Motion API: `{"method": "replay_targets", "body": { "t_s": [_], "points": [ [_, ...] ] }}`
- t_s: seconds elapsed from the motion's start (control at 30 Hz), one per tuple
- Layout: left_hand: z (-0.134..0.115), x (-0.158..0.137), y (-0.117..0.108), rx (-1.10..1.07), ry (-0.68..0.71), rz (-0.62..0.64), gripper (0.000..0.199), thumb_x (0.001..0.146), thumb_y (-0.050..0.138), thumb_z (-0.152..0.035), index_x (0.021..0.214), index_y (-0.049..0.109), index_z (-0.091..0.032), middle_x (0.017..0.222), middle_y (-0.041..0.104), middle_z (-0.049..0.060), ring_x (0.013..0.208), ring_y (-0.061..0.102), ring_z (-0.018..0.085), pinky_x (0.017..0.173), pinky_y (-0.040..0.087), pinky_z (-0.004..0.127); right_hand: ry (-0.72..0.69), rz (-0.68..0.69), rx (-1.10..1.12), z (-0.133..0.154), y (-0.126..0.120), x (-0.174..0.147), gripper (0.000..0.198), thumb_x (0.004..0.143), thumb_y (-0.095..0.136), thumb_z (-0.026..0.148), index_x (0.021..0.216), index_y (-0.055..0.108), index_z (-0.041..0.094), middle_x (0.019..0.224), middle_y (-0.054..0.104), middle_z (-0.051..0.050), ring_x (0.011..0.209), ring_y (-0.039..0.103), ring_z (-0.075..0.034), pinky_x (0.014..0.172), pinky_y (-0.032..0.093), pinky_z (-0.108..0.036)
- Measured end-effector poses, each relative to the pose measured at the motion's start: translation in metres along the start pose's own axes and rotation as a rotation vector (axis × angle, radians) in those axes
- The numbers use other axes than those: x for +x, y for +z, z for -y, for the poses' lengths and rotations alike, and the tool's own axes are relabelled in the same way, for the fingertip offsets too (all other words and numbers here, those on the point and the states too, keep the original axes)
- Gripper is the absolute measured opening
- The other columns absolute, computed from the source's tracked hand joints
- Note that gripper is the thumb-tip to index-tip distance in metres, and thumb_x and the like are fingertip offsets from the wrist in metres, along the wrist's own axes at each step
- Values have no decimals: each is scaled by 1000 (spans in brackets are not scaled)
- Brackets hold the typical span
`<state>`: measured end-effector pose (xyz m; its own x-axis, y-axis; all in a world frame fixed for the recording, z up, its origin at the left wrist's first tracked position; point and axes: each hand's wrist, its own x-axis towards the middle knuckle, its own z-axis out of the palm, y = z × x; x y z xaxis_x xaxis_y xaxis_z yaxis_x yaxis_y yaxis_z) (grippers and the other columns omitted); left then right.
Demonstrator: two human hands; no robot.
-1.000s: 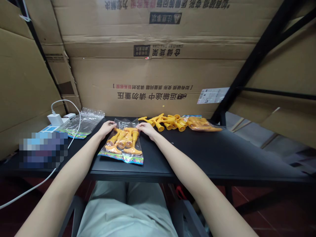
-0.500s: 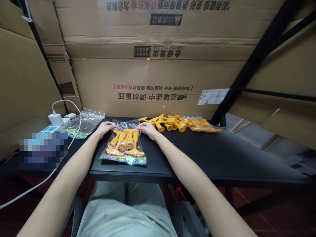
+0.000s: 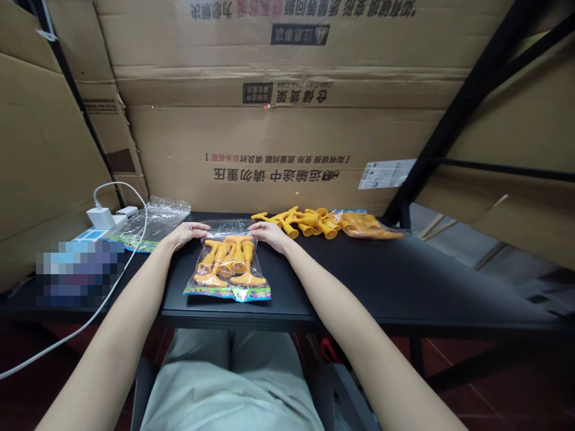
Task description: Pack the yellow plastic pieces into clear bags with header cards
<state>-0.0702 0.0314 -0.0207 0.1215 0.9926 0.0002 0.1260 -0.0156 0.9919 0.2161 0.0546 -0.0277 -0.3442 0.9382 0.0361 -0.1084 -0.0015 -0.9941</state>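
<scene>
A clear plastic bag [image 3: 230, 293] with a colourful printed strip along its near edge lies on the black table [image 3: 359, 287]. Inside it are several orange-yellow plastic pieces [image 3: 227, 260], some cone-shaped and some with T-shaped ends. My left hand [image 3: 188, 233] pinches the bag's far left corner between closed fingers. The far right corner is pinched by my right hand [image 3: 268, 233]. Between the two hands the far edge of the bag is stretched fairly flat.
Loose orange-yellow pieces [image 3: 309, 222] lie at the back, beside another filled bag [image 3: 371, 226]. Flat clear bags [image 3: 157, 218] sit at the left, near a white charger [image 3: 101, 216] and its cable [image 3: 146, 221]. Cardboard [image 3: 278, 131] walls off the back.
The filled bag has shifted slightly right and lies flatter, its far edge pulled straighter. My left hand has turned a little, and both hands keep their pinch on the corners.
</scene>
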Motion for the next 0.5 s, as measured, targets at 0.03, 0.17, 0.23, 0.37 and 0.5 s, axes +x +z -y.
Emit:
{"method": "replay_targets", "body": {
  "t_s": [0.03, 0.17, 0.23, 0.37, 0.5],
  "points": [
    [0, 0, -1, 3, 0, 12, 50, 38, 85, -33, 83, 71, -15, 71, 71, 5, 69, 64, 16, 81, 46, 34, 4, 5, 4, 0, -1, 0, 17, 59, 74, 8, 73, 67, 15, 65, 67, -1, 61, 62, -10, 67, 51, -22],
    [0, -1, -1, 11, 6, 22, 49, 39, 85, -34, 83, 73, -15, 76, 72, 7, 74, 65, 17, 84, 46, 34, 20, 5, 0, 1, -3, -2, 14, 59, 74, 9, 70, 67, 15, 67, 67, -2, 63, 62, -10, 67, 51, -23],
    [0, -1, 0, 24, 11, 8, 49, 38, 85, -34, 81, 73, -15, 76, 72, 7, 75, 65, 18, 85, 46, 35, 28, 8, 0, 2, -3, -3, 12, 60, 73, 10, 68, 66, 15, 66, 66, -1, 62, 62, -10, 66, 52, -24],
    [0, -1, 1, 36, 22, -16, 44, 37, 85, -33, 76, 73, -15, 74, 72, 7, 74, 65, 19, 85, 47, 36, 31, 27, 14, 3, -3, -4, 11, 59, 72, 10, 65, 64, 15, 65, 65, -1, 63, 61, -11, 66, 52, -25],
    [0, -1, 1, 60, 31, -26, 34, 41, 82, -29, 72, 73, -17, 70, 72, 6, 70, 65, 17, 83, 47, 34, 24, 43, 1, 1, -4, -4, 12, 57, 70, 10, 63, 61, 15, 63, 64, 0, 60, 60, -10, 66, 50, -25]
  ]
}}
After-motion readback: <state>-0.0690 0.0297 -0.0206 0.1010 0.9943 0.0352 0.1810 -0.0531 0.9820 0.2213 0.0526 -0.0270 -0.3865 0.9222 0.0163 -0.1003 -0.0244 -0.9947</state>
